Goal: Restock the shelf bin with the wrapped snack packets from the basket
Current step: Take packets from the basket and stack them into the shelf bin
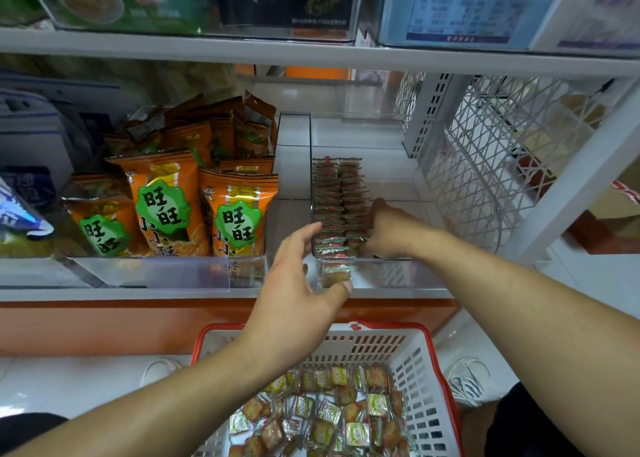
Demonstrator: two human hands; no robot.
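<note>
**Packing the rows tight**

The right hand point(375, 229) pinches a packet at the bin point(398, 276) rows' near end; slide it upright against them. The left hand point(298, 273), fingers spread, steadies the bin's front. More packets point(329, 411) wait in the basket point(426, 363) at six o'clock.

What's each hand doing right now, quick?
Left hand: open, fingers on the bin front, holding nothing.
Right hand: inside the bin, fingers curled on the packets.

White shelf point(291, 165): clear bin point(381, 276), orange bags point(166, 200).
</note>
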